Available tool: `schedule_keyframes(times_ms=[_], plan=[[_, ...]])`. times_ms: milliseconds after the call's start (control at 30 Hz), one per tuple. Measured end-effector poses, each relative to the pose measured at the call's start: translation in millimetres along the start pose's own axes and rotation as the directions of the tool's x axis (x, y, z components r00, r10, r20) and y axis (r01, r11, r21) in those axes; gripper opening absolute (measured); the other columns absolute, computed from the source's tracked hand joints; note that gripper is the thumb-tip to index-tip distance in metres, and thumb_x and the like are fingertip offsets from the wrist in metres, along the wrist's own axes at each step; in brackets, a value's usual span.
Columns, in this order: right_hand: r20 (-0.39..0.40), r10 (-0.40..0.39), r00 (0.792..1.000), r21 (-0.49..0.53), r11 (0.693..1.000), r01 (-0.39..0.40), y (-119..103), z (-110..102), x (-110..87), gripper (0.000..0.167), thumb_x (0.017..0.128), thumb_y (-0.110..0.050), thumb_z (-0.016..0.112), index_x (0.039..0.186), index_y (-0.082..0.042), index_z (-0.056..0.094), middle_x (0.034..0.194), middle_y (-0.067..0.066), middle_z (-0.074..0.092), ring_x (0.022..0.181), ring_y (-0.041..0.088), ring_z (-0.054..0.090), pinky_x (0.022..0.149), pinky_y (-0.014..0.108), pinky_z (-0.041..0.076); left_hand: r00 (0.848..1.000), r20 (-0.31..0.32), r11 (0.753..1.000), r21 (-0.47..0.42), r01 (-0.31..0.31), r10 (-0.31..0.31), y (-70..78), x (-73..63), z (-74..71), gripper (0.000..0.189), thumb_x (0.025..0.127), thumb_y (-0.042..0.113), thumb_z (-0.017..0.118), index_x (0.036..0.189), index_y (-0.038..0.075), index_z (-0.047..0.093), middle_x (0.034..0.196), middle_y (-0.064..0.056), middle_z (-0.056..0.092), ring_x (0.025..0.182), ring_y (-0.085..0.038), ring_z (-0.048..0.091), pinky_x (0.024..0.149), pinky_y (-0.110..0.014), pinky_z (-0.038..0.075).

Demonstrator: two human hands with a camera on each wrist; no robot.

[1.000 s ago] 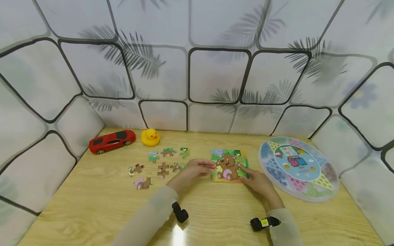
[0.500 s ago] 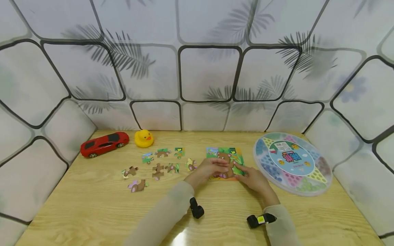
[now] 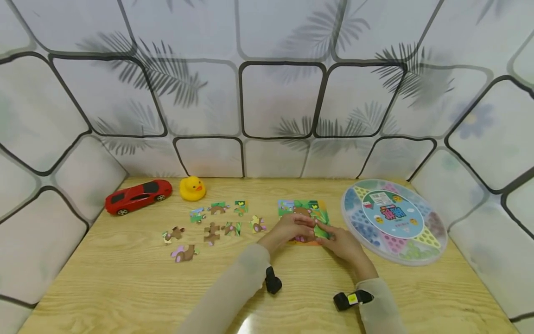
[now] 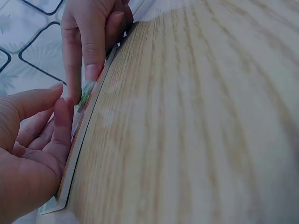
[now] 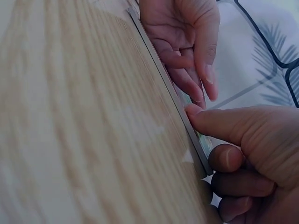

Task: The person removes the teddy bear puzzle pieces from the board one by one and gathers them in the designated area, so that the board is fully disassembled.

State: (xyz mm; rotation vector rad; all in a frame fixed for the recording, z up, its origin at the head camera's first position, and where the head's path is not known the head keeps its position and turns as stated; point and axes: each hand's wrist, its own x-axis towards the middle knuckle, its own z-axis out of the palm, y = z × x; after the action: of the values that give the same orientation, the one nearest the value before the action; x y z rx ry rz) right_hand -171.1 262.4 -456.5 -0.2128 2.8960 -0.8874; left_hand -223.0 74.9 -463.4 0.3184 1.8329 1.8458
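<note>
A square puzzle board [image 3: 321, 208] with a brown bear picture lies flat on the wooden table. My left hand [image 3: 293, 227] hovers close over its middle, fingers loosely bent, covering much of the bear. No piece shows in those fingers in the right wrist view. At the board's right side, my right hand [image 3: 344, 246] presses on it with thumb and index finger spread; its other fingers curl beside the edge in the right wrist view. Both hands' fingertips come close together over the board. Left of it lie several loose puzzle pieces [image 3: 211, 233], the nearest being a yellow-and-brown piece [image 3: 258, 224].
Behind the pieces stands a yellow rubber duck [image 3: 193, 188], with a red toy car [image 3: 139, 196] to its left. A round Chinese checkers set [image 3: 394, 222] lies right of the board. Patterned padded walls [image 3: 283, 102] enclose the table's back and sides.
My left hand has moved right, from the board's left edge to over its middle, and now hides much of the bear. The right hand stays at the board's right side. The view has shifted slightly.
</note>
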Motion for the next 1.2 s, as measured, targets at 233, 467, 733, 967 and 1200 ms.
schedule_keyframes(times_ms=[233, 467, 733, 967, 1200], plan=[[0.016, 0.004, 1.0, 0.023, 1.0, -0.005, 5.7, 2.4, -5.2, 0.063, 0.087, -0.037, 0.067, 0.141, -0.012, 0.045, 0.051, -0.005, 0.041, 0.044, 0.009, 0.035, 0.043, 0.024, 0.029, 1.0, -0.002, 0.998, 0.056, 0.012, -0.012, -6.5, 0.9, 6.7, 0.026, 0.083, 0.005, 0.071, 0.109, 0.002, 0.068, 0.101, -0.007, 0.07, 0.063, -0.009, 0.059, 0.054, -0.019, 0.048], [0.05, 0.058, 0.997, 0.091, 0.994, -0.062, 8.5, 12.9, -15.7, 0.079, 0.083, -0.043, 0.07, 0.144, -0.005, 0.039, 0.05, -0.003, 0.044, 0.041, 0.009, 0.035, 0.041, 0.023, 0.028, 0.998, -0.049, 0.991, 0.132, 0.035, -0.028, -14.0, -7.2, 15.3, 0.026, 0.082, 0.007, 0.072, 0.108, 0.004, 0.069, 0.1, -0.003, 0.07, 0.064, -0.006, 0.058, 0.055, -0.02, 0.051], [0.036, 0.082, 0.996, 0.102, 0.991, -0.085, 5.5, 8.9, -10.3, 0.082, 0.081, -0.041, 0.072, 0.144, -0.001, 0.037, 0.052, -0.002, 0.048, 0.042, 0.01, 0.038, 0.042, 0.024, 0.031, 0.998, -0.067, 0.978, 0.206, -0.008, 0.022, -4.4, -5.6, 16.3, 0.028, 0.081, 0.006, 0.072, 0.108, 0.004, 0.069, 0.098, -0.004, 0.068, 0.071, -0.008, 0.058, 0.056, -0.021, 0.05], [0.054, 0.097, 0.994, 0.117, 0.988, -0.102, 2.1, 4.6, -3.6, 0.085, 0.08, -0.042, 0.073, 0.145, -0.001, 0.036, 0.051, -0.001, 0.046, 0.042, 0.01, 0.037, 0.042, 0.024, 0.03, 0.998, -0.068, 0.98, 0.2, 0.017, -0.003, 1.4, -1.0, 13.9, 0.028, 0.081, 0.005, 0.071, 0.109, 0.005, 0.068, 0.095, -0.001, 0.067, 0.069, -0.008, 0.06, 0.056, -0.02, 0.05], [-0.004, 0.079, 0.997, -0.051, 0.996, -0.079, -1.6, 0.0, -4.0, 0.087, 0.077, -0.054, 0.071, 0.141, -0.003, 0.042, 0.11, 0.028, 0.062, 0.091, 0.037, 0.061, 0.08, 0.051, 0.048, 0.992, -0.113, 0.965, 0.26, -0.024, 0.055, 2.7, 4.2, 17.7, 0.022, 0.084, 0.008, 0.071, 0.105, 0.004, 0.07, 0.089, 0.002, 0.066, 0.068, -0.006, 0.057, 0.053, -0.018, 0.048]])
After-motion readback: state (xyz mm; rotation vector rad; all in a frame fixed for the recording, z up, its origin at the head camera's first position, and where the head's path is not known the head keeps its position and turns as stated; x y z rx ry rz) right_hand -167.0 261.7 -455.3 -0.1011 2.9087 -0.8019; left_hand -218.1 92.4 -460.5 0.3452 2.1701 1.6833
